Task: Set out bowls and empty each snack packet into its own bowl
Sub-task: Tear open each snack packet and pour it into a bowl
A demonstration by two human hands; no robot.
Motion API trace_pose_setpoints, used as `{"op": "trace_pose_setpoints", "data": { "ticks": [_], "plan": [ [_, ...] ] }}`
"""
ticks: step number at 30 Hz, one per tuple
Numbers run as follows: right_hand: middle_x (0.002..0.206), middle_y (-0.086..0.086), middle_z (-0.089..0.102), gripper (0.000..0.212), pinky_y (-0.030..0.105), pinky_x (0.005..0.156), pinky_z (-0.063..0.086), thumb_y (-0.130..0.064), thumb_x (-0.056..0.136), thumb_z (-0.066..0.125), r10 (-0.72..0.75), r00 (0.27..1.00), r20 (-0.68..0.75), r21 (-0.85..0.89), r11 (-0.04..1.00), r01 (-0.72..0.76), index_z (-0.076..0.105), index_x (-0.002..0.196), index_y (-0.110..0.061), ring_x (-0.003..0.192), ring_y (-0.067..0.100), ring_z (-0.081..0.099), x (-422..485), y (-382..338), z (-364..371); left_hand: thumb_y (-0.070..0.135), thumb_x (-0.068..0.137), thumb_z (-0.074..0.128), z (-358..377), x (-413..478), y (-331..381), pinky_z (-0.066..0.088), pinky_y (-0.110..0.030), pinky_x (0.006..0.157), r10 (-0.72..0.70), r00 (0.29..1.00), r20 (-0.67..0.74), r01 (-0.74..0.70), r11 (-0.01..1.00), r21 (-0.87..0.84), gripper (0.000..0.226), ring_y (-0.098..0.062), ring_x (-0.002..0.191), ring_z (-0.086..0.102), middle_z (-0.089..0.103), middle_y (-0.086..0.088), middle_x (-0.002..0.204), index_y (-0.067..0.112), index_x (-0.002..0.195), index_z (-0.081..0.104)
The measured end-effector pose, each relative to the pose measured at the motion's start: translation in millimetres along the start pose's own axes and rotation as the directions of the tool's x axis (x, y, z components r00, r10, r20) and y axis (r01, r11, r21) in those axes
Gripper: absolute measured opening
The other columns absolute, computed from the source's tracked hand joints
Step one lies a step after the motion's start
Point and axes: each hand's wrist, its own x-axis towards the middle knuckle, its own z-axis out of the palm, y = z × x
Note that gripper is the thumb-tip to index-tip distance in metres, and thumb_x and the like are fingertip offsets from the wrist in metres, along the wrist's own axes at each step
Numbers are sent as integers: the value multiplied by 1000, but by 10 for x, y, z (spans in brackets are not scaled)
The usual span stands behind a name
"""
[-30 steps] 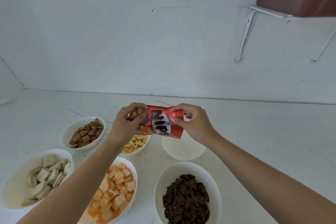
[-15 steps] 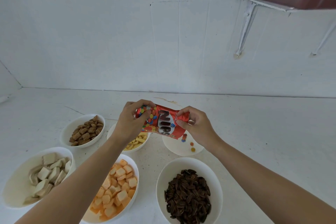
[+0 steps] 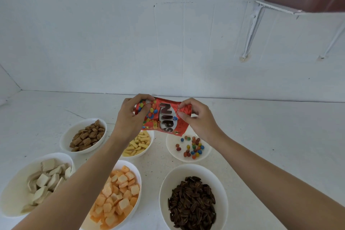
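Both hands pinch the red Nips packet (image 3: 164,115) just above the candy bowl (image 3: 169,147); its long axis lies sideways, the right hand (image 3: 199,117) over the bowl, the left hand (image 3: 128,117) at the end farther from it

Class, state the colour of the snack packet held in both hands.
Red, with dark lettering: snack packet, head view.

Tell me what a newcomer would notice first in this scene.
The shiny red Nips candy packet stands out, held in mid-air at the centre between the left hand and right hand. Just below it, colourful candies lie scattered in a small white bowl. Nearer, dark striped seeds fill a large white bowl at front right.
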Motion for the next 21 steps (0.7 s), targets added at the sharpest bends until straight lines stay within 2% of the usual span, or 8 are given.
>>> {"op": "trace_pose_setpoints", "data": {
  "ticks": [5, 8, 12, 17, 21],
  "plan": [
    [102, -7, 68, 8, 20, 69, 57, -16, 96, 63, -44, 998, -43, 52, 998, 46, 60, 101, -22, 97, 8, 67, 90, -162, -2, 28, 102, 57, -59, 98, 201, 59, -20, 64, 61, 997, -40, -65, 994, -90, 13, -12, 107, 64, 57, -6, 125, 36, 107, 66],
    [106, -9, 66, 10, 25, 69, 60, -18, 97, 62, -52, 996, -77, 60, 997, 57, 56, 99, -26, 101, 10, 67, 92, -155, 11, 28, 102, 56, -38, 107, 286, 58, -17, 63, 78, 995, -56, -82, 994, -74, 15, -6, 106, 60, 53, -2, 124, 33, 111, 66],
    [102, -10, 66, 9, 18, 63, 56, -19, 97, 61, -3, 995, -96, 48, 999, 8, 53, 99, -24, 97, 6, 67, 32, -57, 14, 28, 102, 55, 41, 91, 307, 55, -12, 62, 79, 997, -24, -79, 997, -2, 16, -2, 101, 58, 50, 2, 119, 32, 114, 65],
    [108, -5, 65, 10, 21, 64, 59, -23, 98, 59, 119, 990, -77, -2, 993, -119, 51, 104, -20, 89, 7, 67, -94, 111, 12, 31, 102, 54, 160, 59, 237, 58, -26, 77, 41, 997, 63, -46, 995, 88, 15, -11, 106, 58, 50, 7, 110, 38, 111, 63],
    [115, -1, 65, 11, 24, 63, 61, -26, 99, 58, 188, 981, -43, 2, 982, -188, 49, 103, -21, 90, 11, 68, -183, 203, 5, 30, 102, 54, 236, 33, 202, 58, -28, 79, 19, 994, 103, -35, 988, 149, 15, -16, 108, 58, 51, 2, 115, 37, 113, 63]
  ]
}}
